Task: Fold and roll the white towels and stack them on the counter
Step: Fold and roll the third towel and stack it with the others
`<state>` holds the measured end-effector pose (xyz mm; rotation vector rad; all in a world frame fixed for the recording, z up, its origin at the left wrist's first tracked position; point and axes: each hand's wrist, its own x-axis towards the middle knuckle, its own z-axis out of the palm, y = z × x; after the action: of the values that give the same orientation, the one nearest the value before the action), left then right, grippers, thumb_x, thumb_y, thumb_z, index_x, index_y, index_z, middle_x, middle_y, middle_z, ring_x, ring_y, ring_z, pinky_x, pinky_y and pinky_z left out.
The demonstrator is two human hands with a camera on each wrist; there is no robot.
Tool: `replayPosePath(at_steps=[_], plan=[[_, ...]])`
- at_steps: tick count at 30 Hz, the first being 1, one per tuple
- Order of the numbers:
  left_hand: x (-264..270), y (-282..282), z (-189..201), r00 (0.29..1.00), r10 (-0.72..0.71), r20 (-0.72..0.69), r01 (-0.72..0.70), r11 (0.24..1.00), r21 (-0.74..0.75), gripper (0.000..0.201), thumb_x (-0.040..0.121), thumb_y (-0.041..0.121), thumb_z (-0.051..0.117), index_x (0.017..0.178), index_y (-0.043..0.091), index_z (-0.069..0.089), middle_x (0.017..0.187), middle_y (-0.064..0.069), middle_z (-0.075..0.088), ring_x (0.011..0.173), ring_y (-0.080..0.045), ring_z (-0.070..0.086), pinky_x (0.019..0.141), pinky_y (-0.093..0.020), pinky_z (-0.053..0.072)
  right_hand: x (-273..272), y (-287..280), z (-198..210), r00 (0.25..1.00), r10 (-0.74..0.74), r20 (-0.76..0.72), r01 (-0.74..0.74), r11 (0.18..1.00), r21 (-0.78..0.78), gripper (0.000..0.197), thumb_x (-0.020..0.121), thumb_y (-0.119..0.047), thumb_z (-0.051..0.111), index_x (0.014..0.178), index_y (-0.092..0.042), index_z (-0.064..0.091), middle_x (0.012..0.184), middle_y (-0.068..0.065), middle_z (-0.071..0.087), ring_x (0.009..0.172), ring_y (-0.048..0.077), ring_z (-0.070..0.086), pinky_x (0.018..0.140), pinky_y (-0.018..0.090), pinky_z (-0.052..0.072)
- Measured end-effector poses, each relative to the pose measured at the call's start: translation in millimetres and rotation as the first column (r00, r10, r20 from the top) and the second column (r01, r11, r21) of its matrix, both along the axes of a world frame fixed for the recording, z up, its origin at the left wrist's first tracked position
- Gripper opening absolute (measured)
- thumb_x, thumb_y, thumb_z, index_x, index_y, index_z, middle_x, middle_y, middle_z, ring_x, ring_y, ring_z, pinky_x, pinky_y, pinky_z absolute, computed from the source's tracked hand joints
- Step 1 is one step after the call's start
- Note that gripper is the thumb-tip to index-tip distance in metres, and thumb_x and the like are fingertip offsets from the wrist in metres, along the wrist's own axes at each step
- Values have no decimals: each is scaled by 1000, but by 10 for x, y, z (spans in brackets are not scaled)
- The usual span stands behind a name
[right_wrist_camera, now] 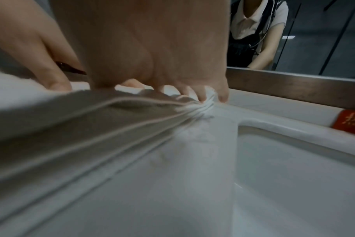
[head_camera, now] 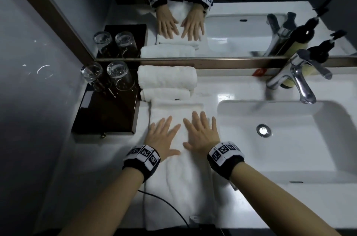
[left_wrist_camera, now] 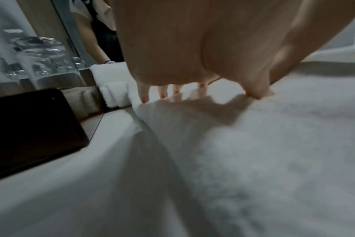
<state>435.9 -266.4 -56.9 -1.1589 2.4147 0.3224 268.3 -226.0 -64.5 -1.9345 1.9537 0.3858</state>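
Observation:
A long white towel (head_camera: 179, 183), folded into a narrow strip, lies on the white counter (head_camera: 222, 89) and reaches from the front edge back toward the mirror. Both hands lie flat on its far half, fingers spread and straight. My left hand (head_camera: 163, 135) presses the strip's left side, my right hand (head_camera: 201, 131) its right side. In the left wrist view the fingers (left_wrist_camera: 145, 96) touch the towel (left_wrist_camera: 253, 160). The right wrist view shows the fingertips (right_wrist_camera: 222, 97) at the towel's layered edge (right_wrist_camera: 132, 125). Two rolled white towels (head_camera: 167, 76) (head_camera: 165, 94) lie behind the strip.
A dark tray (head_camera: 108, 114) with two upturned glasses (head_camera: 117, 75) stands left of the towels. The sink basin (head_camera: 289, 139) and chrome faucet (head_camera: 297, 79) lie to the right. A mirror (head_camera: 193, 13) runs along the back. A black cable (head_camera: 168, 205) crosses the front edge.

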Motion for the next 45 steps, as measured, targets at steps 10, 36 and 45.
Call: replayPosePath(at_steps=[10,36,45], plan=[[324,1179,-45,993,52,-102,-62,993,-99,63,96,38,34,150,24,3,159,-3,-9,146,-20,-3,118,-42,2,389,1198,39,984,139,113,-132,989,-71,67,92,-31,32,149,-8,5,159,14,-1,145,35,-4,115,55,-1],[1100,2230,-272,978,-149,-145,108,961,-254,81,63,23,69,139,10,43,148,-9,37,135,-25,39,110,-39,35,852,2528,-215,996,43,-74,-69,915,-397,66,72,-8,62,136,-9,48,143,11,45,130,34,45,112,50,27],[1163,2059,-42,925,-298,-237,173,883,-437,38,62,11,58,95,19,73,81,2,67,70,-18,65,67,-25,55,734,2511,-50,1000,6,11,0,888,-460,32,75,-21,65,106,-15,64,113,2,65,108,23,62,95,41,43]])
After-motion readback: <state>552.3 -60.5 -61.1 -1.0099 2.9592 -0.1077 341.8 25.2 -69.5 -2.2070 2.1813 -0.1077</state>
